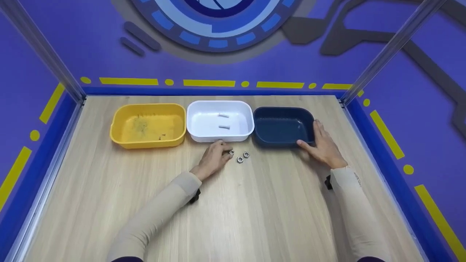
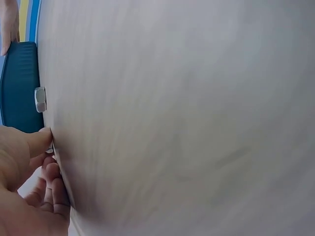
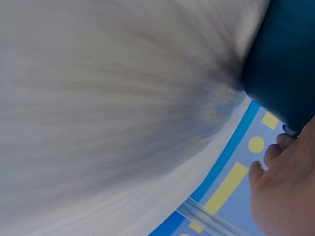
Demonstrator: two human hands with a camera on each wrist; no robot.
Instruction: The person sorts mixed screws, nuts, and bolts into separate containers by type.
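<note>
My left hand [image 1: 214, 158] is low over the table in front of the white bin [image 1: 220, 139], pinching a metal hex nut [image 1: 231, 152] between thumb and fingertips. In the left wrist view the fingers [image 2: 34, 142] mostly cover that nut. Two more nuts, one nearer [image 1: 240, 159] and one farther [image 1: 246, 154], lie just right of it. My right hand [image 1: 326, 147] holds the front right corner of the dark blue bin [image 1: 284, 141], thumb at the front and fingers along the right side. In the right wrist view the fingers [image 3: 269, 160] touch near its rim.
Two bolts, one behind [image 1: 223, 115] and one in front [image 1: 224, 127], lie inside the white bin. A yellow bin [image 1: 145, 143] with a few small dark screws stands left of it. The three bins form a row near the back wall of the wooden table [image 1: 255, 211].
</note>
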